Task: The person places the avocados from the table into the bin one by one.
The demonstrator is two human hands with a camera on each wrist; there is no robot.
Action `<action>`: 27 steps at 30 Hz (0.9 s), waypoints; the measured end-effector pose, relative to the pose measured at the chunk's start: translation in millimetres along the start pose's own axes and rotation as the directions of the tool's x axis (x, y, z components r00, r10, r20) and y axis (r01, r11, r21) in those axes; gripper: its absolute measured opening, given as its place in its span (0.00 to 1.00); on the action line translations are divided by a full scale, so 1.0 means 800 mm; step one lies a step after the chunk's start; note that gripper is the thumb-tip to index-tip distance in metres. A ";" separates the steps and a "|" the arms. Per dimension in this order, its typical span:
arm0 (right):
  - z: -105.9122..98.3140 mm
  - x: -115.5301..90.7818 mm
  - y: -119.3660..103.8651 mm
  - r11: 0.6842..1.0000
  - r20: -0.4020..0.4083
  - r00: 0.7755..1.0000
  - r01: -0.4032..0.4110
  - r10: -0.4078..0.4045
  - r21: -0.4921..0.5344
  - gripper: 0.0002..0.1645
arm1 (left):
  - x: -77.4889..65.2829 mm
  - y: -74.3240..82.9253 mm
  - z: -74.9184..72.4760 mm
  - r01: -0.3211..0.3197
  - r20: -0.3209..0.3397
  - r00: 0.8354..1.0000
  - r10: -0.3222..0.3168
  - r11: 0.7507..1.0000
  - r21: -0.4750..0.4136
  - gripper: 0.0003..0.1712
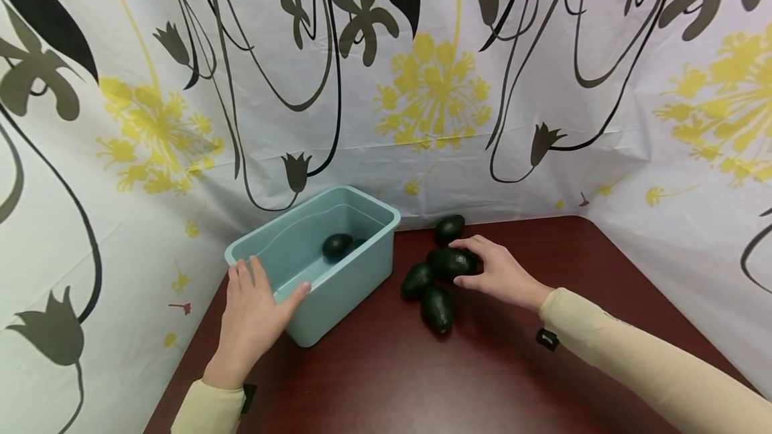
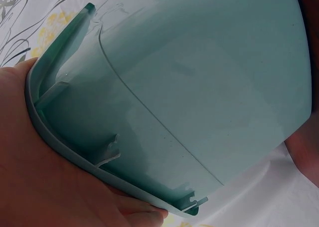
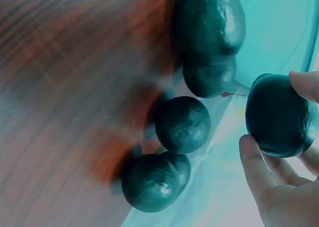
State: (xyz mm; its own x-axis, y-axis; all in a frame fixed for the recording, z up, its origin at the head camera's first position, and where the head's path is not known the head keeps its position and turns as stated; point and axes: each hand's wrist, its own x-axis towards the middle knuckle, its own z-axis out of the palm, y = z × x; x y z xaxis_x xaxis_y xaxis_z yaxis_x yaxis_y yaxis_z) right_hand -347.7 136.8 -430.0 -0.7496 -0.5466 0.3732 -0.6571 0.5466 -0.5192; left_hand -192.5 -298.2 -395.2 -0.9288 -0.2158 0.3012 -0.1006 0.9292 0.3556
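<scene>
Head view — teal bin (image 1: 346, 307), 2 dark-green avocados (image 1: 337, 246) inside.

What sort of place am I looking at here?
Probably a makeshift recording corner: floral sheeting hangs around a dark reddish table, on which stand a teal bin and loose avocados.

Min. 6 avos (image 1: 437, 310), 1 bin (image 1: 352, 293)

Bin (image 1: 352, 293) left, loose avocados (image 1: 437, 310) right, both on table (image 1: 531, 380).
Two avocados (image 1: 336, 246) inside bin; loose ones just beside it, one farther back near cloth (image 1: 362, 132) behind table. Left hand (image 1: 253, 317) at bin's near end, right hand (image 1: 497, 273) at cluster's right side.
</scene>
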 end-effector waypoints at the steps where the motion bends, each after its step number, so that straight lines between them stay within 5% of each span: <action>1: -0.001 0.002 -0.001 1.000 -0.005 1.000 0.002 -0.002 0.001 0.38 | 0.000 0.000 0.000 0.001 0.001 1.000 -0.001 1.000 -0.001 0.74; 27: -0.014 0.034 -0.028 0.997 -0.056 0.998 -0.022 0.027 0.079 0.36 | 0.000 -0.001 0.001 -0.002 -0.017 1.000 0.002 1.000 0.000 0.74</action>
State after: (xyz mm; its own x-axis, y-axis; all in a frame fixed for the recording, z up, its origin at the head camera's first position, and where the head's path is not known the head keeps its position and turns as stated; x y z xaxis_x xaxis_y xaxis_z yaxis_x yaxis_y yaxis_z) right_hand -354.0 116.6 -399.6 -0.7703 -0.4951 0.4018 -0.6318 0.5072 -0.5862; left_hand -192.7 -298.9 -396.3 -0.9228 -0.2191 0.3170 -0.0988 0.9297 0.3548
